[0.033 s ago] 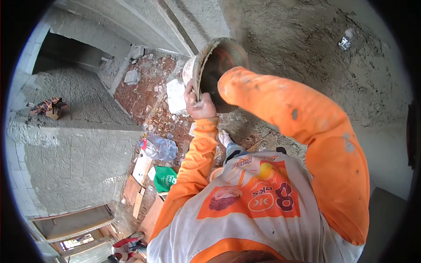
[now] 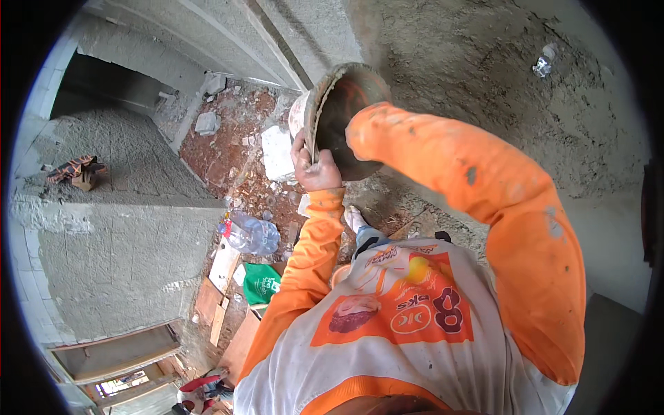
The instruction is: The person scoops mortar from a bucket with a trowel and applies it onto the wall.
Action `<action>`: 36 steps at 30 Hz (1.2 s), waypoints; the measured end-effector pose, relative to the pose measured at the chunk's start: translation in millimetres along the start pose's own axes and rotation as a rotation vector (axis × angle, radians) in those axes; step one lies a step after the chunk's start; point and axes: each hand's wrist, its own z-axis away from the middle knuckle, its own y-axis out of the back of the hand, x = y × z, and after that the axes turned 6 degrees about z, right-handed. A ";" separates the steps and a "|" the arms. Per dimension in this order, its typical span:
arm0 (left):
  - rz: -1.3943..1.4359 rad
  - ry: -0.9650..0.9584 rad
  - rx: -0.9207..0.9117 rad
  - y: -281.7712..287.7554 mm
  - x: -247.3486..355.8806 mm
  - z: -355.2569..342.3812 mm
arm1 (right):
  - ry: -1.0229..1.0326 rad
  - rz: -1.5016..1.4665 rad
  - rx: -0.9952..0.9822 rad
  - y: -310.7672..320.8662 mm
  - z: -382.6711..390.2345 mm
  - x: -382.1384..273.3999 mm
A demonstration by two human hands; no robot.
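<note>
A mortar-crusted round bucket [image 2: 356, 90] is tipped on its side in front of me, its dark opening facing right and toward me. My left hand [image 2: 315, 169] is closed on the near left part of its rim. My right arm, in an orange sleeve [image 2: 449, 159], reaches into the opening, and the hand at its end is hidden inside the bucket or behind the cuff. A white block [image 2: 277, 155] lies on the rubble floor beyond my left hand, and my sandaled foot [image 2: 354, 218] shows below.
A rough plastered wall or surface [image 2: 484, 83] spans the upper right. At left are a plastered ledge [image 2: 117, 256] with a patterned cloth bundle [image 2: 76, 173], a large plastic bottle [image 2: 256, 235], a green bag [image 2: 259, 280] and boards [image 2: 211, 297]. Another person [image 2: 200, 394] is at the lower left.
My right forearm has shifted slightly up and to the right at the bucket's opening. The bucket and my left hand have moved very slightly downward.
</note>
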 end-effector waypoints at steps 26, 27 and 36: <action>0.138 0.373 -0.347 35.5 18.0 -47.4 | 0.031 -0.416 -0.398 -31.9 12.9 65.7; 0.145 0.380 -0.346 30.8 17.4 -45.5 | 0.201 -0.340 -0.195 -26.6 19.8 70.1; 0.110 0.362 -0.261 31.2 7.0 -46.6 | 0.497 -0.618 -0.206 -49.3 53.9 108.3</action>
